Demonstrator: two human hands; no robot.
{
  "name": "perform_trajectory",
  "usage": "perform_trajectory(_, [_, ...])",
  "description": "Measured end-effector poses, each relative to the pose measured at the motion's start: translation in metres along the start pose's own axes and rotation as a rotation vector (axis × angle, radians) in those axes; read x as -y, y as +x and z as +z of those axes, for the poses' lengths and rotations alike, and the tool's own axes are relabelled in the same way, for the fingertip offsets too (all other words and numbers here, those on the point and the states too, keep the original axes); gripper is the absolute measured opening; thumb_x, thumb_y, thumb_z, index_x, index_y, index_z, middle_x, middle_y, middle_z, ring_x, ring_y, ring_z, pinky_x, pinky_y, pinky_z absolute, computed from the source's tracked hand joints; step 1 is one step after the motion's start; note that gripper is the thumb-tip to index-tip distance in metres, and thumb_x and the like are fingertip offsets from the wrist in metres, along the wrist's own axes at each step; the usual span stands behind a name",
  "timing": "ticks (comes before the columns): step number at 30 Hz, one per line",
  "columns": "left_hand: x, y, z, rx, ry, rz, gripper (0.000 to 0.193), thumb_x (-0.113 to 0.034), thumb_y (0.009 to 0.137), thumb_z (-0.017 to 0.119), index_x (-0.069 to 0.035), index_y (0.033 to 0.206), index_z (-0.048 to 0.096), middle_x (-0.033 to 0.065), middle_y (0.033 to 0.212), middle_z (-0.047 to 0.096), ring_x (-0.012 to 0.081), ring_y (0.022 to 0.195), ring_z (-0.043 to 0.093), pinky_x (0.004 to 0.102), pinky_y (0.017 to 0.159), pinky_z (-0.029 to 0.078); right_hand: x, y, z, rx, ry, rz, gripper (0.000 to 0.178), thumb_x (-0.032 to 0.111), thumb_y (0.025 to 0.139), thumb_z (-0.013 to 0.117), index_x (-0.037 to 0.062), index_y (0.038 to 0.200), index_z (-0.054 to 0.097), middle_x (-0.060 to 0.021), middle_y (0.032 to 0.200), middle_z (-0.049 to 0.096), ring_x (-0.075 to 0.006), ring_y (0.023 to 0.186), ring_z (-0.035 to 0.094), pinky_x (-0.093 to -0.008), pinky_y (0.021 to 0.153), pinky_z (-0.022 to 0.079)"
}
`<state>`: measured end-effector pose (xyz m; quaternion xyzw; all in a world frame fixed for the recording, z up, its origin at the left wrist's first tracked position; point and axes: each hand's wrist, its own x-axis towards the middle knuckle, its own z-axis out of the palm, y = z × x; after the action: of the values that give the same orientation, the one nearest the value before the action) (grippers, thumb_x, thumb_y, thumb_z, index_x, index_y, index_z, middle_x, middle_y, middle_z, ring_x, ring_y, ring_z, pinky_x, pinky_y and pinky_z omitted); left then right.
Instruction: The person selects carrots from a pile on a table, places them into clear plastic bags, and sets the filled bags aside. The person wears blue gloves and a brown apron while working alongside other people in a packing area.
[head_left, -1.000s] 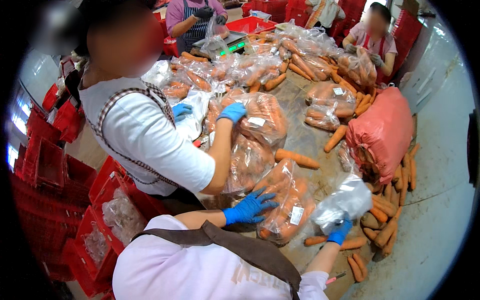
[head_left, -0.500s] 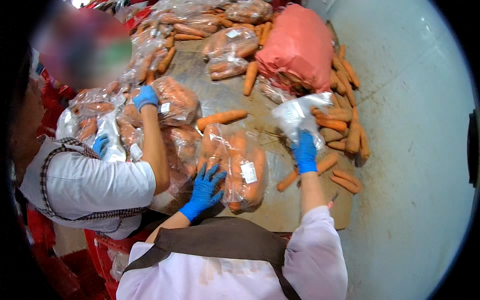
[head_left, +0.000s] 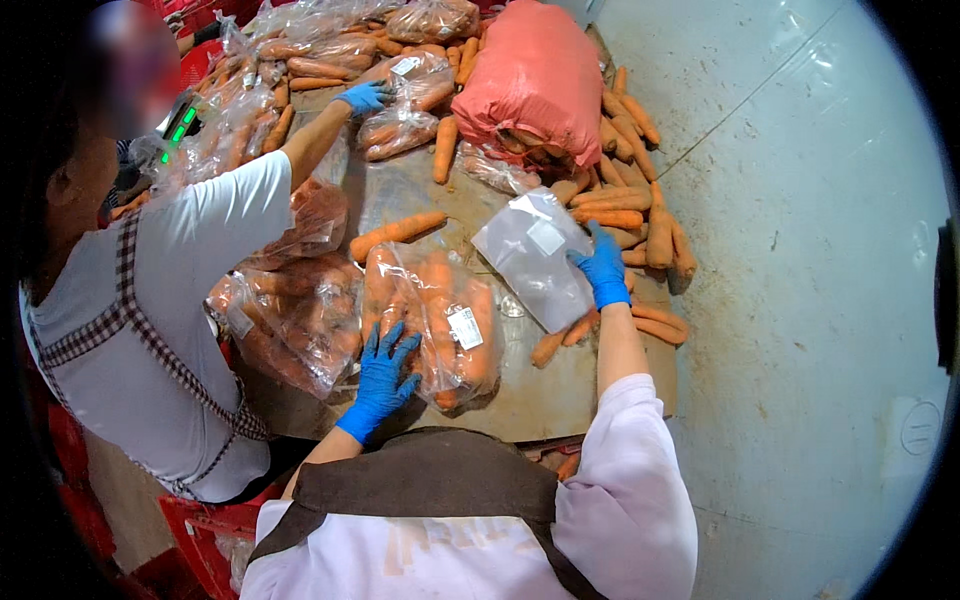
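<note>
My left hand [head_left: 380,380], in a blue glove, lies with fingers spread against the side of a see-through bag of carrots [head_left: 435,330] with a white label. Over to the right, my blue-gloved right hand [head_left: 603,265] grips the edge of a flat see-through plastic bag [head_left: 525,250], which also bears a white label. Beneath and beside that bag are loose carrots [head_left: 548,347]. One single carrot [head_left: 397,236] lies beyond the filled bag. Another filled carrot bag [head_left: 295,325] rests to the left of my left hand.
A co-worker [head_left: 180,300] stands at my left, one gloved hand [head_left: 366,97] reaching to a bagged bunch of carrots [head_left: 418,80]. A big red-pink sack [head_left: 530,85] stands at the back, with a carrot pile [head_left: 630,200] beside it. A pale wall [head_left: 800,300] borders the right.
The flat bag, crumpled and blurred before, is now spread out in my right hand. The co-worker's arm has stretched farther across the table. The view has shifted, and my left hand stays on the filled bag.
</note>
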<state>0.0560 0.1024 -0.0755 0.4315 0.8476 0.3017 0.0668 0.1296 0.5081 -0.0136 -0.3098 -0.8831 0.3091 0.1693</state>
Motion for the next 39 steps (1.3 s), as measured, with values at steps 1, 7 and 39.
perform_trajectory(1, [0.0, 0.001, 0.001, 0.007, -0.002, 0.004, 0.062, -0.022, 0.069, 0.068, -0.021, 0.127, 0.045, 0.01, 0.139, 0.029, 0.0411, 0.129, 0.018, 0.0485, 0.104, 0.024, -0.01, 0.005, -0.005, -0.093, -0.124, -0.05, 0.064, 0.03, 0.072, 0.07, -0.0022, 0.122, 0.046, -0.0209, 0.116, 0.053, -0.0302, 0.107, 0.052, -0.0343, 0.091, 0.04])
perform_trajectory(7, [-0.003, 0.003, 0.003, 0.021, -0.012, 0.009, 0.062, -0.022, 0.069, 0.067, -0.021, 0.127, 0.045, 0.01, 0.139, 0.028, 0.0416, 0.129, 0.018, 0.049, 0.104, 0.024, -0.065, -0.017, 0.069, 0.132, -0.031, -0.015, 0.08, 0.042, 0.069, 0.07, 0.0035, 0.131, 0.037, -0.0225, 0.125, 0.045, -0.0357, 0.109, 0.049, -0.039, 0.091, 0.041])
perform_trajectory(39, [-0.061, 0.056, -0.027, 0.039, -1.203, -0.066, 0.067, -0.022, 0.081, 0.063, -0.005, 0.135, 0.028, 0.0139, 0.137, 0.031, 0.0268, 0.126, 0.03, 0.0376, 0.103, 0.027, 0.077, -0.105, 0.035, 0.239, 1.117, 0.269, 0.042, 0.008, 0.074, 0.059, -0.0029, 0.115, 0.051, -0.0088, 0.102, 0.059, -0.0195, 0.089, 0.057, -0.0333, 0.076, 0.049])
